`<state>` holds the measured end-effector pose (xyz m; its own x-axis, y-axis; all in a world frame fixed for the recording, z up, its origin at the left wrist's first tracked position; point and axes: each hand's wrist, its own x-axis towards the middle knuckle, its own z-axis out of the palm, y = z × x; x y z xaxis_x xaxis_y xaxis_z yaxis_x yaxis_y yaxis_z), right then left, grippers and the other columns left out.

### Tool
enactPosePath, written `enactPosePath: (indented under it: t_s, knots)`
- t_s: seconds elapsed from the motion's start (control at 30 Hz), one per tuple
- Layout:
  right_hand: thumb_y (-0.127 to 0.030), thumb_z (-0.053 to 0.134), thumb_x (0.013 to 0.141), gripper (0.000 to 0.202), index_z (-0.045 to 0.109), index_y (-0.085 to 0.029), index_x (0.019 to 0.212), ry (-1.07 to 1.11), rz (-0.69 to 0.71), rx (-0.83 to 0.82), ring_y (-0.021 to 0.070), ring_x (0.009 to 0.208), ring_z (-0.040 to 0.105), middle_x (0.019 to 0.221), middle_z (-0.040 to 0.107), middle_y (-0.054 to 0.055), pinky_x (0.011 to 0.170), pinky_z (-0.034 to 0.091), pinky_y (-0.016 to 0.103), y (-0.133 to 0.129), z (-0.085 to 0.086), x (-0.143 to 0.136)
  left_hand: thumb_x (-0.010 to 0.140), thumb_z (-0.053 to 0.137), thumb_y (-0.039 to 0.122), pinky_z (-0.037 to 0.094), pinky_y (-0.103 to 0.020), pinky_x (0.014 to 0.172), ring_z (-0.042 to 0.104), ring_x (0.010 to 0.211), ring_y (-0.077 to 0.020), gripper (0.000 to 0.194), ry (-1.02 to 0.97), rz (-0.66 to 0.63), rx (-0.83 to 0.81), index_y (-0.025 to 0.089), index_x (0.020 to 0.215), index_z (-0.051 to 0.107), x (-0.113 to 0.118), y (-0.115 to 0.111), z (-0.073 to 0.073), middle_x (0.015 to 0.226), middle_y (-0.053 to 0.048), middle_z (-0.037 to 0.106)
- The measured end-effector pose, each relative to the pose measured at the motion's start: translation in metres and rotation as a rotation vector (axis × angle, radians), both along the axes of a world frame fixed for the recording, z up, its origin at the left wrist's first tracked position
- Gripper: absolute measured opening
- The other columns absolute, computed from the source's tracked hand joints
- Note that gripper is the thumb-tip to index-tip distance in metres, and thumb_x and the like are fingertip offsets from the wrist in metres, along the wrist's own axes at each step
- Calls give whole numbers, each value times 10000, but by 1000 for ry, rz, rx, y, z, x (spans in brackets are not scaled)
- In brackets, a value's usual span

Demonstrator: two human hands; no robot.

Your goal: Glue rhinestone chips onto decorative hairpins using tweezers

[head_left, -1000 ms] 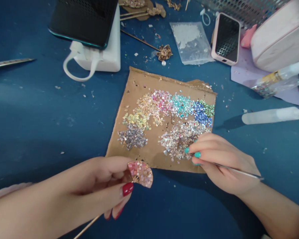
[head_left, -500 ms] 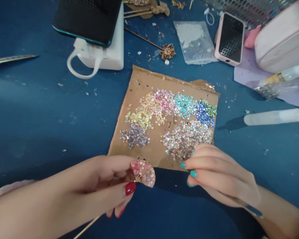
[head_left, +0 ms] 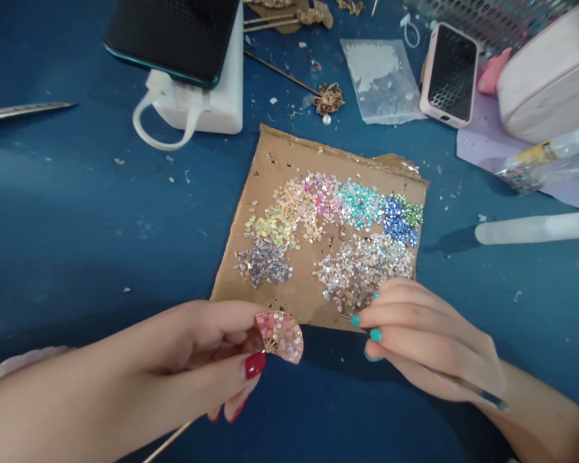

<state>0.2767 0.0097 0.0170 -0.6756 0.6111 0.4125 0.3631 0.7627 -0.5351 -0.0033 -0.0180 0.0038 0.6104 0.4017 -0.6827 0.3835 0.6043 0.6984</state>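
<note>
Pinched in my left hand (head_left: 212, 360) is a small fan-shaped ornament (head_left: 282, 336) covered in pink and pale chips; a thin stick (head_left: 168, 440) shows below that hand. My right hand (head_left: 424, 334) is closed on slim metal tweezers (head_left: 482, 393), whose tip lies over the lower edge of a brown cardboard sheet (head_left: 299, 302). Just beyond the right fingers is a pile of silvery chips (head_left: 361, 267). Further piles on the sheet are grey (head_left: 265, 262), yellow (head_left: 275, 226), pink (head_left: 321, 193), turquoise (head_left: 359, 202) and blue (head_left: 398, 222).
A dark phone (head_left: 174, 38) rests on a white charger block (head_left: 231, 96). Behind the cardboard lie a flower hairpin (head_left: 329, 99) and a plastic bag (head_left: 381, 80). At right are a pink-cased phone (head_left: 450, 74), a white tube (head_left: 531, 229) and a pale case (head_left: 554, 71).
The whole view has shifted slightly, with things appearing a little further right. A bit more of the tweezer tip shows beyond my right fingers. Both hands keep nearly the same pose.
</note>
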Motion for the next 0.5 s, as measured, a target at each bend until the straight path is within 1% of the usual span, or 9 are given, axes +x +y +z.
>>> enactPosePath:
  t_s: [0.1, 0.2, 0.4, 0.5]
  knots:
    - [-116, 616, 801, 56, 567, -138, 784, 2, 10, -4, 142, 761, 667, 747, 693, 59, 759, 575, 328, 1, 1, 0, 857, 502, 513, 409, -177, 596, 475, 588, -109, 266, -13, -27, -64, 323, 1027, 578, 2, 0, 1, 621, 70, 531]
    - [-117, 613, 804, 49, 568, -135, 793, 8, 6, -4, 144, 761, 667, 757, 692, 63, 773, 573, 333, 0, 1, 0, 858, 493, 524, 398, -177, 585, 455, 577, -106, 281, -32, 3, -73, 324, 1031, 586, 4, 1, 1, 619, 67, 519]
    - [-123, 604, 810, 45, 573, -153, 800, -11, -3, -2, 141, 742, 670, 760, 695, 49, 768, 582, 328, -1, 1, -2, 867, 485, 518, 412, -183, 601, 459, 591, -113, 243, -38, 7, -67, 337, 967, 613, 2, 0, -1, 624, 64, 523]
    - [-118, 616, 799, 47, 580, -149, 797, -15, 1, 4, 146, 741, 672, 761, 697, 53, 764, 586, 332, 0, 1, -1, 874, 493, 477, 423, -191, 593, 475, 586, -119, 227, -28, 16, -42, 357, 1033, 601, 1, -1, -1, 625, 64, 537]
